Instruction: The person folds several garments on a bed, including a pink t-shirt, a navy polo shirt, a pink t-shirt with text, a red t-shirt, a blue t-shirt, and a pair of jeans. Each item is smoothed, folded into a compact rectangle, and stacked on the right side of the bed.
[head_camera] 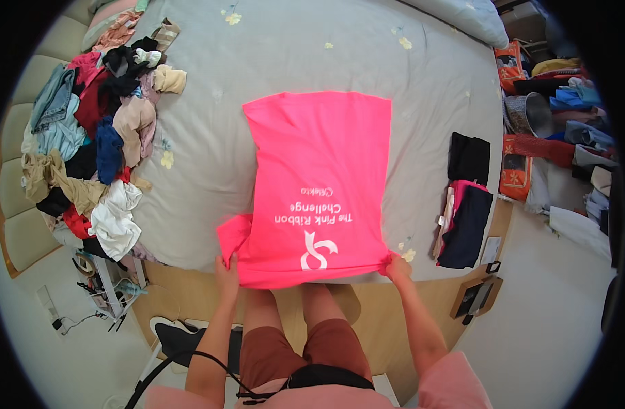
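A bright pink T-shirt (322, 153) with white print lies mostly flat on the grey bed sheet (205, 117), its hem towards the far side and its shoulder end at the near edge of the bed. My left hand (227, 271) grips the shirt's near left part, where a sleeve sticks out to the left. At the near right corner, my right hand (397, 266) holds bunched pink fabric. The shirt's near edge hangs slightly over the bed's edge, between my two hands.
A heap of mixed clothes (92, 133) covers the bed's left side. Folded clothes (465, 225) lie along the right edge, with a folded black garment (468, 157) beyond them. Orange storage bags (515, 174) and more clothes stand past the right side. A white rack (113, 296) is at the lower left.
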Motion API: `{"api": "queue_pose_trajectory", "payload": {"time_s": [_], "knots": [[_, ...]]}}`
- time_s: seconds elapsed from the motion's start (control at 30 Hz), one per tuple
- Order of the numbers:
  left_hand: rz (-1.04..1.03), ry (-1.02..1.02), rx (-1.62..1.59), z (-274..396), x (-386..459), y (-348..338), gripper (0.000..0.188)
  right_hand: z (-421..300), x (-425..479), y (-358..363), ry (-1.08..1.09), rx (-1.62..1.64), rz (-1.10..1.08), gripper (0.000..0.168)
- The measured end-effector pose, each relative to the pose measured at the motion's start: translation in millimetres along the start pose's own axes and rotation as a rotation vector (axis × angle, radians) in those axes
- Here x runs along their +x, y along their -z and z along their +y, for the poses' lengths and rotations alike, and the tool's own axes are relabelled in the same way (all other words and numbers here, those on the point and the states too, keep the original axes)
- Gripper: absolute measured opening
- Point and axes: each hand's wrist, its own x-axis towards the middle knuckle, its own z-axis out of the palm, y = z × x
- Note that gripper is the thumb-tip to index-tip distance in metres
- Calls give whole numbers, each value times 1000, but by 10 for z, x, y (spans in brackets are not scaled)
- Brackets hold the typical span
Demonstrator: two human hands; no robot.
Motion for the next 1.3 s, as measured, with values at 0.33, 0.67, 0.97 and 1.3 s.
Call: {"api": "queue_pose_trajectory", "payload": {"time_s": [0.33, 0.67, 0.97, 1.3], "knots": [[20, -776, 184, 1637, 1588, -618, 51, -1282, 1463, 1561, 544, 252, 935, 32], [-208, -852, 833, 3024, 2523, -1286, 22, -2085, 2277, 2077, 759, 45, 807, 17], [172, -933, -429, 3784, 1865, 279, 20, -1349, 331, 3511, 811, 367, 227, 15], [223, -1136, -283, 4218, 973, 1291, 17, -650, -104, 4028, 681, -73, 951, 50]]}}
